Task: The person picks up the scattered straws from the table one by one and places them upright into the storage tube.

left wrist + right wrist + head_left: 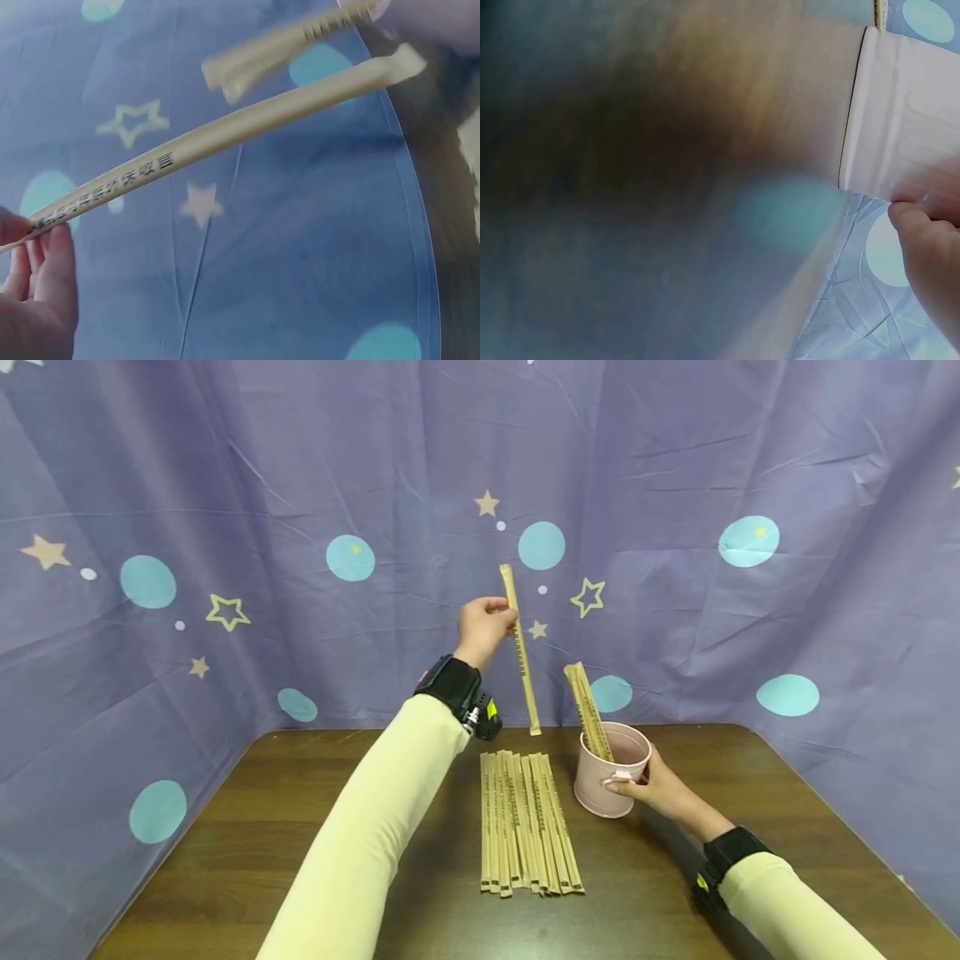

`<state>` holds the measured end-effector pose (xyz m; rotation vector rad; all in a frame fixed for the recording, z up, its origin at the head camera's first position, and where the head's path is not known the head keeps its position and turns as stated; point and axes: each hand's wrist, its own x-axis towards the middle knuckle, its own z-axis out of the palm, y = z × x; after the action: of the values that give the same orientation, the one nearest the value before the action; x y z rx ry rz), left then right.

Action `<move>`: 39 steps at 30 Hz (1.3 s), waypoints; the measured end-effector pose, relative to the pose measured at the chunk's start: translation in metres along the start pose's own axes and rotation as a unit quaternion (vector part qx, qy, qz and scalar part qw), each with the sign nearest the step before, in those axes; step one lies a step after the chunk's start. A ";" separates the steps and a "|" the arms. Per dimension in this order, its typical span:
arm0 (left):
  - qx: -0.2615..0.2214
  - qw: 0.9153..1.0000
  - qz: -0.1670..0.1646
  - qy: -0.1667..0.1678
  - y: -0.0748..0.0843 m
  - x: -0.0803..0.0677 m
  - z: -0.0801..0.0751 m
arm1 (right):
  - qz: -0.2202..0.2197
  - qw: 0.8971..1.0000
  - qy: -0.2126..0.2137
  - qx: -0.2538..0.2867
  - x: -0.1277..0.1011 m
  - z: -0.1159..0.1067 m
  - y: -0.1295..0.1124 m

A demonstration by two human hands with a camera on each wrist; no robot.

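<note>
My left hand (486, 625) pinches a paper-wrapped straw (522, 656) between thumb and fingers, high above the table. The straw hangs almost upright, its lower end over the far side of a row of wrapped straws (517, 827). In the left wrist view the held straw (225, 127) slants across, with printed characters along its wrapper. My right hand (660, 789) grips a small pink bucket (600, 781) from its right side, thumb by the handle mount. A few wrapped straws (587, 706) stand in the bucket, leaning left. The right wrist view has the bucket wall (907, 112) and my thumb.
A brown wooden table (315, 835) lies under everything. Behind and beside it hangs a purple curtain (420, 460) with stars and blue dots. The row of straws lies left of the bucket, lengthwise toward me.
</note>
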<state>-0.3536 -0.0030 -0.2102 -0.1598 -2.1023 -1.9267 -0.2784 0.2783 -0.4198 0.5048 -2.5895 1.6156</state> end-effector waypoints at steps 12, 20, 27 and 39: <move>-0.036 0.998 0.038 -0.033 -0.004 -0.019 0.053 | -0.001 1.000 -0.002 -0.010 0.000 0.000 0.001; -0.044 0.995 0.047 -0.082 -0.022 -0.034 0.074 | -0.010 1.000 0.000 -0.016 0.000 -0.002 0.002; 0.005 0.993 0.056 -0.102 -0.049 -0.044 0.082 | 0.012 1.000 -0.006 0.001 0.000 0.002 -0.002; 0.040 0.993 0.038 -0.105 -0.094 -0.059 0.080 | 0.010 1.000 0.006 -0.006 0.002 0.002 0.002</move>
<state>-0.3337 0.0724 -0.3223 -0.4364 -2.2653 -1.8480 -0.2805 0.2770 -0.4221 0.4690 -2.6028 1.6025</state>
